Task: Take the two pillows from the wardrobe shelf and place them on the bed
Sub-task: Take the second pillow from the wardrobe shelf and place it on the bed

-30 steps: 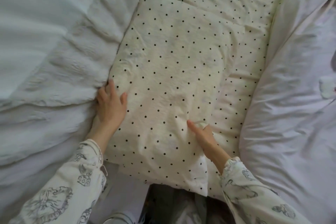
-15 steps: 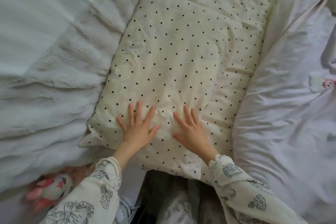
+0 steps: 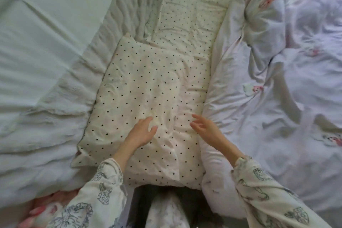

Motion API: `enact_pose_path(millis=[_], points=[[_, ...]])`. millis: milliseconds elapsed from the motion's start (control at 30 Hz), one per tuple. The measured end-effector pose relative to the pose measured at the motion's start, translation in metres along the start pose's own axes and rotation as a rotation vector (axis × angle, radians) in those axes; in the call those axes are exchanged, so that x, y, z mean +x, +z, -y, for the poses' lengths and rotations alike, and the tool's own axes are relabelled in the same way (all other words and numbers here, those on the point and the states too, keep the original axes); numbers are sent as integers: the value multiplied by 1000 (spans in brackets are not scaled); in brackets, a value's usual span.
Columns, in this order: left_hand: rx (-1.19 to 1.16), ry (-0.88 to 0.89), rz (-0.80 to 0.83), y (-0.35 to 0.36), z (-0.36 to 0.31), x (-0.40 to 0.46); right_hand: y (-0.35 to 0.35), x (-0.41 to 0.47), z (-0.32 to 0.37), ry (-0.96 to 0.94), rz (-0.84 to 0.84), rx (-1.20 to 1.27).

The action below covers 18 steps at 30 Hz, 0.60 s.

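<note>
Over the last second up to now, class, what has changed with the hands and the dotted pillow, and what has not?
Both hands let go. The left hand left the pillow's edge, pressed flat, and now hovers open. The right hand released the pinched fabric, pressed flat, and now lifts near the lilac duvet. The dotted pillow stays flat on the bed.

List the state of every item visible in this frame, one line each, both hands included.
dotted pillow: lying flat on the bed, creased, not gripped.
dotted sheet: spread beneath the pillow, wrinkled.
pale quilt: bunched and crumpled to the right.
white ruffled cover: lying rumpled to the left.
left hand: open, fingers spread over the pillow, holding nothing.
right hand: open, at the pillow's right edge, holding nothing.
</note>
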State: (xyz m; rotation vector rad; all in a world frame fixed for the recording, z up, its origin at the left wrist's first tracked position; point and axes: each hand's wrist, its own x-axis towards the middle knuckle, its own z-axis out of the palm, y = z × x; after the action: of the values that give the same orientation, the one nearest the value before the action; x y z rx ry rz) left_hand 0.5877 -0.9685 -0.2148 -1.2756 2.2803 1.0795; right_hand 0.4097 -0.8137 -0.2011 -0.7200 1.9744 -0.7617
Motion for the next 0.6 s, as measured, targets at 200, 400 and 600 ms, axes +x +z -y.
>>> enact_pose_path(millis=[200,400,600], points=[[2,269,-51,46,-135,-40,-107,-99,-64,18,-305,136],[1,494,24,138,-282,-90,-208,-218,-161,33,-579,263],[19,783,138,251,-428,-149,-297,-352,-269,89,-854,450]])
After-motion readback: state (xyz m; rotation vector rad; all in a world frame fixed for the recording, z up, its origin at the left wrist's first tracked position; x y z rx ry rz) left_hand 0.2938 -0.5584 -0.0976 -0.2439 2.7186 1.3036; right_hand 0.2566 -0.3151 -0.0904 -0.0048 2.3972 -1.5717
